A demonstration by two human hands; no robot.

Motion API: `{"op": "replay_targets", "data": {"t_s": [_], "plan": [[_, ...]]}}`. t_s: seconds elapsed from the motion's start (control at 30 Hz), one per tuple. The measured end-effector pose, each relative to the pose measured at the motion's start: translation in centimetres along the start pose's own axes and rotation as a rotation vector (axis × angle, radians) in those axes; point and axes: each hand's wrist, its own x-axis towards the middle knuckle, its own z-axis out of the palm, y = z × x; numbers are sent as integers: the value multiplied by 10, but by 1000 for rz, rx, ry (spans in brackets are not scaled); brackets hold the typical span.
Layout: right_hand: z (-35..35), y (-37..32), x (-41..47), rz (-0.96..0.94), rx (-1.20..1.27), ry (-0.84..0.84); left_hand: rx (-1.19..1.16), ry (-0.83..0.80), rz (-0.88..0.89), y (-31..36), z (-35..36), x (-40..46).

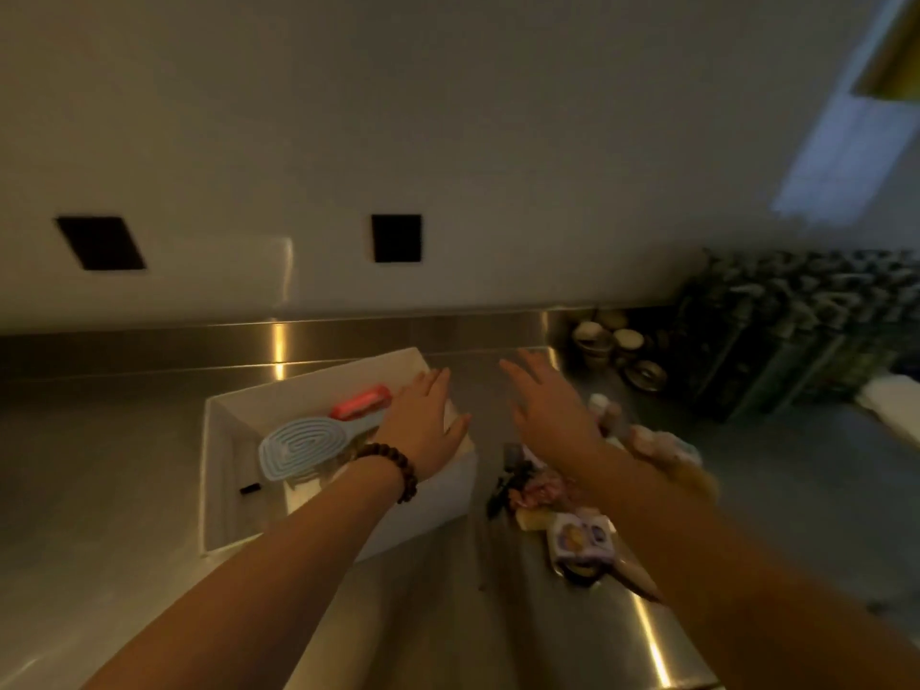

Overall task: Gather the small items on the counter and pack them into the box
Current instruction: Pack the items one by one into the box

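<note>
A white box (219,470) stands on the steel counter, holding a light blue hairbrush (303,445) and a red item (361,401). My left hand (423,420), with a bead bracelet on the wrist, lies flat on the box's right rim, fingers spread. My right hand (542,400) hovers to the right of the box with fingers apart and nothing in it. Under my right forearm lies a blurred heap of small items: a purple-and-white packet (582,537), something pink (535,490), a dark object (503,485) and small bottles (647,440).
The steel counter (99,465) runs to a low steel backsplash under a white wall. Several small bowls (612,341) sit at the back right. A dark patterned object (796,331) stands at the far right, with something white (891,405) beside it.
</note>
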Motion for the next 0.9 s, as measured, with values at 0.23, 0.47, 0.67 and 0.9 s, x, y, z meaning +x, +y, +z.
{"op": "replay_targets", "data": {"t_s": [0.23, 0.47, 0.67, 0.9], "plan": [[-38, 90, -60, 230, 48, -8, -56, -130, 130, 88, 47, 8], [-52, 188, -105, 362, 156, -89, -81, -253, 83, 152, 111, 18], [-36, 266, -114, 349, 174, -242, -78, -275, -33, 193, 164, 34], [-15, 284, -85, 237, 280, -370, 64, -281, -117, 220, 216, 49]]}}
